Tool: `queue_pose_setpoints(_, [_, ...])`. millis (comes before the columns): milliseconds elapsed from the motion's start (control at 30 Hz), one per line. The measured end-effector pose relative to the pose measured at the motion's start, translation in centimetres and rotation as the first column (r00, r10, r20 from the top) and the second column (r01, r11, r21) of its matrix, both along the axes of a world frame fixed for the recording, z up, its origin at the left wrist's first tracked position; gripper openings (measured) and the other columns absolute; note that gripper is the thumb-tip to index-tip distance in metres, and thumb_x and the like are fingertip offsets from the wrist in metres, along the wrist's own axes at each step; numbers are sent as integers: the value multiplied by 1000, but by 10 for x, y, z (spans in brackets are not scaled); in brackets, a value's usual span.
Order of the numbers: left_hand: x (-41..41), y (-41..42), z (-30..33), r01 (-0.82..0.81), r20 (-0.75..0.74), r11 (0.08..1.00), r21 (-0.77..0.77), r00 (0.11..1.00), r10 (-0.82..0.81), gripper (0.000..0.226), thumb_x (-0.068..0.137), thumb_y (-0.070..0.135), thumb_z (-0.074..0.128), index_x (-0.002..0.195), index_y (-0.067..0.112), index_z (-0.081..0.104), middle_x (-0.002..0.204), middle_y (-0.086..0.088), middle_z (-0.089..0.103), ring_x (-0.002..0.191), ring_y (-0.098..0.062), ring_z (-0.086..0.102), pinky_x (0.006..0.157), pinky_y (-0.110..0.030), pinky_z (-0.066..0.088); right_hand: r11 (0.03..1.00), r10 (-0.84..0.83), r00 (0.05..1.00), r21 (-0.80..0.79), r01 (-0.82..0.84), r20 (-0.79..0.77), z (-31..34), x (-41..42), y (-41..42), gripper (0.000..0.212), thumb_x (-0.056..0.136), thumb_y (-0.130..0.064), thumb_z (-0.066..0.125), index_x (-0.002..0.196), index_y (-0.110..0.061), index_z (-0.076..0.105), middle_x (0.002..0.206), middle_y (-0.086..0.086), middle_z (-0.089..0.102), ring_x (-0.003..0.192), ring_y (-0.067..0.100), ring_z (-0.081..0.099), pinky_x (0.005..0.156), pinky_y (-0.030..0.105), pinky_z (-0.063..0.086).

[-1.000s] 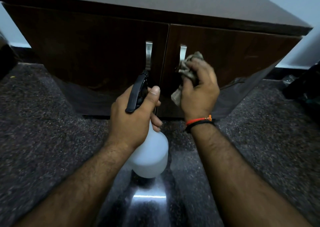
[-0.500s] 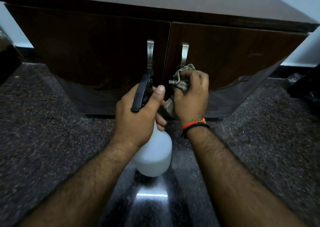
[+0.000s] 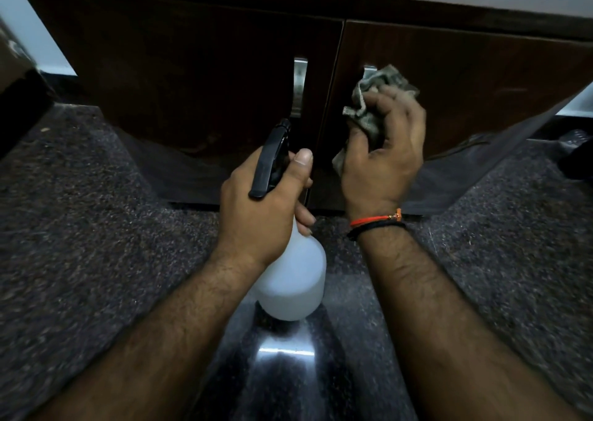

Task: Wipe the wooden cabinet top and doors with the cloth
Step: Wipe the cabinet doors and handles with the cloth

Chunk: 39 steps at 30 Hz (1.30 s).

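Note:
A dark wooden cabinet fills the upper view, with a left door [image 3: 199, 77] and a right door [image 3: 475, 77] shut. My right hand [image 3: 385, 160] grips a crumpled grey cloth [image 3: 373, 99] and presses it on the right door, covering most of that door's metal handle [image 3: 369, 70]. The left door's metal handle [image 3: 300, 86] shows in full. My left hand [image 3: 260, 208] holds a white spray bottle [image 3: 293, 282] by its black trigger head [image 3: 271, 160], nozzle pointing at the doors' middle seam.
Dark speckled stone floor [image 3: 80, 228] lies in front of the cabinet, glossy below the bottle. A dark object [image 3: 16, 83] stands at the far left edge, and another dark thing [image 3: 577, 154] lies at the far right by the wall.
My right hand with the cloth went down the right door below the handle, then back up and to the right over the handle. The left hand and bottle stayed roughly in place.

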State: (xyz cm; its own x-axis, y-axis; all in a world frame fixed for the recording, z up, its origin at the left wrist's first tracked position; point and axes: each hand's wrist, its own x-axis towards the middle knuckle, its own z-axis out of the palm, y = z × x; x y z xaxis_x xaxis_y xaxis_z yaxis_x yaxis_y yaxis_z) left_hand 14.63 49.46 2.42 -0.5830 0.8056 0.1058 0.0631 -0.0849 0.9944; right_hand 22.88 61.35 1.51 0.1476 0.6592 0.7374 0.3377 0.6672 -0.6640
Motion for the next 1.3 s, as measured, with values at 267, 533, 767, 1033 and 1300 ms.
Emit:
queue_pose_setpoints(267, [3, 2, 4, -7, -43, 999, -31, 999, 6, 30, 94, 43, 62, 98, 13, 65, 83, -6, 75, 49, -33, 69, 49, -57, 60, 989, 23, 1000, -149, -25, -13, -10, 7, 0, 26, 81, 2, 71, 106, -6, 71, 110, 6, 68, 105, 8, 60, 93, 9, 42])
queue_pose_setpoints(533, [7, 7, 16, -5, -23, 1000, -9, 1000, 5, 33, 88, 47, 63, 100, 16, 65, 82, -7, 74, 50, -38, 68, 49, -56, 60, 824, 126, 798, -387, -415, -589, 5, 15, 1, 8, 100, -15, 59, 108, -14, 60, 92, -5, 70, 89, 4, 67, 86, 28, 56])
queue_pose_setpoints(767, [4, 3, 11, -5, -28, 1000, -14, 1000, 5, 39, 87, 50, 64, 99, 13, 65, 79, -10, 73, 50, -37, 68, 49, -54, 59, 313, -71, 203, -215, -925, -977, -29, 19, -11, 66, 93, -53, 55, 136, -4, 55, 136, 23, 60, 128, 40, 56, 111, 61, 39])
queue_pose_setpoints(1033, [-12, -8, 17, -25, -30, 1000, -8, 999, 25, 37, 88, 47, 64, 97, 12, 67, 80, -9, 74, 49, -37, 67, 49, -52, 60, 314, 196, 485, -414, -854, -852, -4, 2, -27, 29, 89, 1, 67, 117, 4, 59, 121, 32, 63, 111, 44, 64, 96, 66, 50])
queue_pose_setpoints(1300, [-27, -35, 40, -101, -2, 993, -59, 995, 101, 35, 91, 44, 64, 97, 10, 65, 83, -12, 74, 50, -40, 67, 50, -49, 60, 713, 530, 821, -635, -296, 213, 34, 3, -26, 35, 79, -1, 62, 97, -28, 73, 87, -8, 76, 84, 10, 71, 82, 41, 59])
